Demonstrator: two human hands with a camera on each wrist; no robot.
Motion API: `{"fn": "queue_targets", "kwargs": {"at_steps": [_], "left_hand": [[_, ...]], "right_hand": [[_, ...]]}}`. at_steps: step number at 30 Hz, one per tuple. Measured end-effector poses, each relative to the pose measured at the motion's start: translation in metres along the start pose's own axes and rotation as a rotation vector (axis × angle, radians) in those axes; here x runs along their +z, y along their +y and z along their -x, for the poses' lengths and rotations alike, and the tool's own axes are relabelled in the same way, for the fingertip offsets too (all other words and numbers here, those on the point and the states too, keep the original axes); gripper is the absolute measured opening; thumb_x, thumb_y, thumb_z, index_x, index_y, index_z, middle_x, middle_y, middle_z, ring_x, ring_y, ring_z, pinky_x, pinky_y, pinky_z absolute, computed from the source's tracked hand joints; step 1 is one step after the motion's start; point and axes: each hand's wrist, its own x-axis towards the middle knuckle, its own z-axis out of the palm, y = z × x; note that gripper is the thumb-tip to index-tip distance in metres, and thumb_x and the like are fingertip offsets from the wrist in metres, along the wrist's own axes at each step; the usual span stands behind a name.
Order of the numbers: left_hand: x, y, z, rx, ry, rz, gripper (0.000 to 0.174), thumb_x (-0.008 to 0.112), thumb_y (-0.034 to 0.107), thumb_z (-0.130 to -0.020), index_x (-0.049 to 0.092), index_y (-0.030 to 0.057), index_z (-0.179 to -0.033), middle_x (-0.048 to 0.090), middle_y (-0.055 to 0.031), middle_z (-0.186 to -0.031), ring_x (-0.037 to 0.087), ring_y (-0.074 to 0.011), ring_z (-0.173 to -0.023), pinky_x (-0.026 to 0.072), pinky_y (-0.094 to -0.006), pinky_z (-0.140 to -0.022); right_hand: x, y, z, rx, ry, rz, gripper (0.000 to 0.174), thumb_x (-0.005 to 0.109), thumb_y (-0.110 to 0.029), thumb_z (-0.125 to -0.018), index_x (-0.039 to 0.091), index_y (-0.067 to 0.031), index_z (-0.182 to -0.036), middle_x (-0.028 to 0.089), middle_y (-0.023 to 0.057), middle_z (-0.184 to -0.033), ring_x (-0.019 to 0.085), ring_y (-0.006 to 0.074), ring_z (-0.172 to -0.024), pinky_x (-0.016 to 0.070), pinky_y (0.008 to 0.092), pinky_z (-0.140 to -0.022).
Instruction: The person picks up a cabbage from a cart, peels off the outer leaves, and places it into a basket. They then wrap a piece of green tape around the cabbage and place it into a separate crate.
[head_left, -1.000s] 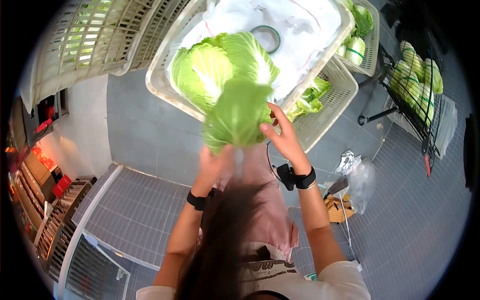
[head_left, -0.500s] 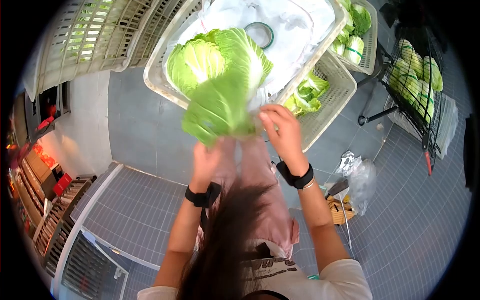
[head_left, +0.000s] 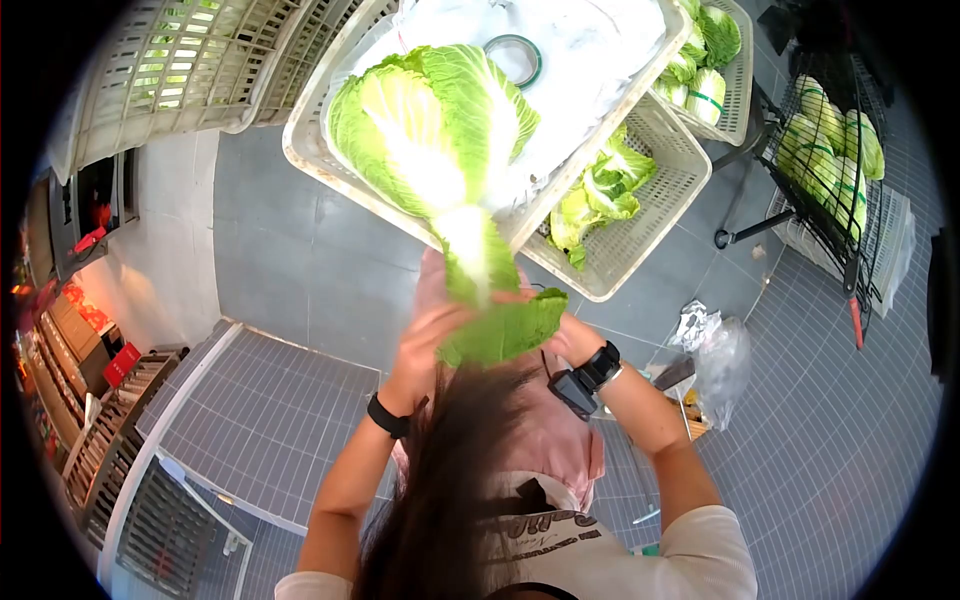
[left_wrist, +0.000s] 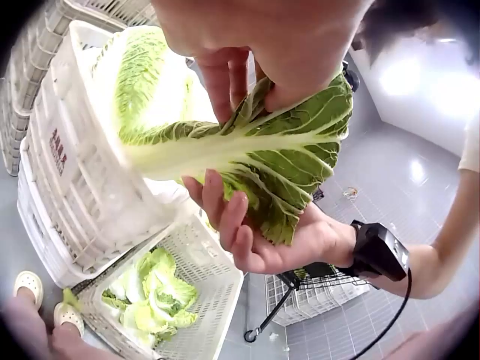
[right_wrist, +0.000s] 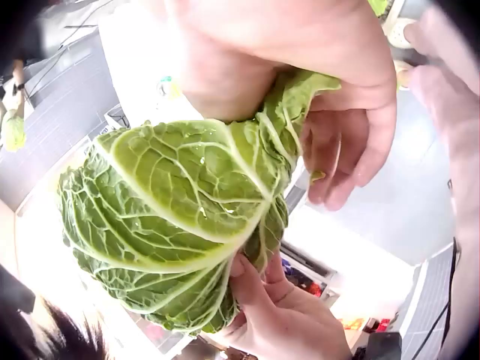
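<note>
A single cabbage leaf [head_left: 480, 262], white at its stem and green at its tip, stands between both hands, close to the body. My left hand [left_wrist: 266, 45] pinches one side of the leaf [left_wrist: 195, 154] between thumb and fingers. The right hand [left_wrist: 281, 232] lies under the opposite side, its fingers curled around the leaf's edge. In the right wrist view the leaf [right_wrist: 180, 217] is folded over, with the left thumb [right_wrist: 251, 289] pressed on it. Beyond the leaf, cabbage heads [head_left: 400, 120] rest in a lined white crate [head_left: 330, 170].
A roll of green tape [head_left: 513, 60] lies on the crate's liner. To the right, a lower crate [head_left: 665, 200] holds loose leaves [head_left: 605, 190]. Banded cabbages [head_left: 820, 140] sit in a wire cart farther right. Stacked crates [head_left: 190, 80] stand at the left.
The leaf has come away from over the heads toward the body, its green tip now folded near me. Both hands have drawn closer together around it. More loose leaves show in the lower crate.
</note>
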Motion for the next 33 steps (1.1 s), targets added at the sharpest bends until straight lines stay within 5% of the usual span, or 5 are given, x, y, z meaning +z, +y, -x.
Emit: {"fn": "queue_targets", "kwargs": {"at_steps": [13, 14, 25, 30, 33], "left_hand": [[-0.051, 0.059, -0.059, 0.103, -0.383, 0.039, 0.055, 0.072, 0.012, -0.071, 0.061, 0.0009, -0.123, 0.059, -0.0173, -0.132, 0.049, -0.0366, -0.129, 0.0368, -0.0487, -0.108], [-0.043, 0.031, -0.061, 0.145, -0.372, -0.169, 0.072, 0.071, 0.011, -0.073, 0.047, 0.0050, -0.141, 0.045, -0.0171, -0.147, 0.034, -0.0362, -0.141, 0.0227, -0.0490, -0.116], [-0.025, -0.074, -0.182, 0.200, -0.170, -0.697, 0.081, 0.074, 0.043, -0.075, 0.040, 0.0271, -0.148, 0.027, -0.0072, -0.158, 0.026, -0.0401, -0.143, 0.0271, -0.0539, -0.115], [-0.035, -0.091, -0.175, 0.220, -0.105, -0.664, 0.076, 0.072, 0.041, -0.079, 0.042, 0.0277, -0.147, 0.028, -0.0051, -0.158, 0.025, -0.0381, -0.144, 0.0278, -0.0554, -0.114], [-0.063, -0.096, -0.162, 0.199, -0.196, -0.626, 0.074, 0.072, 0.040, -0.079, 0.043, 0.0278, -0.146, 0.028, -0.0039, -0.158, 0.024, -0.0364, -0.145, 0.0271, -0.0566, -0.114]], "right_hand": [[0.046, -0.058, 0.067, -0.286, 0.237, 0.493, 0.040, 0.072, -0.025, -0.089, 0.063, 0.0000, -0.119, 0.068, 0.0029, -0.106, 0.062, 0.0092, -0.092, 0.0497, 0.0262, -0.083], [0.042, -0.065, 0.071, -0.264, 0.270, 0.482, 0.040, 0.072, -0.025, -0.089, 0.063, -0.0004, -0.119, 0.068, 0.0029, -0.106, 0.063, 0.0088, -0.090, 0.0499, 0.0256, -0.082], [-0.039, -0.063, 0.063, -0.245, 0.265, 1.007, 0.033, 0.068, -0.026, -0.093, 0.064, 0.0026, -0.107, 0.065, -0.0024, -0.088, 0.056, 0.0062, -0.081, 0.0470, 0.0245, -0.073], [-0.091, -0.018, 0.063, -0.220, 0.391, 1.675, 0.042, 0.070, -0.028, -0.088, 0.058, 0.0048, -0.065, 0.048, 0.0191, -0.054, 0.048, 0.0240, -0.050, 0.0383, 0.0434, -0.052], [-0.116, 0.030, 0.099, -0.429, 0.495, 1.197, 0.037, 0.070, -0.029, -0.087, 0.061, 0.0056, -0.078, 0.061, 0.0239, -0.070, 0.054, 0.0438, -0.062, 0.0442, 0.0429, -0.057]]}}
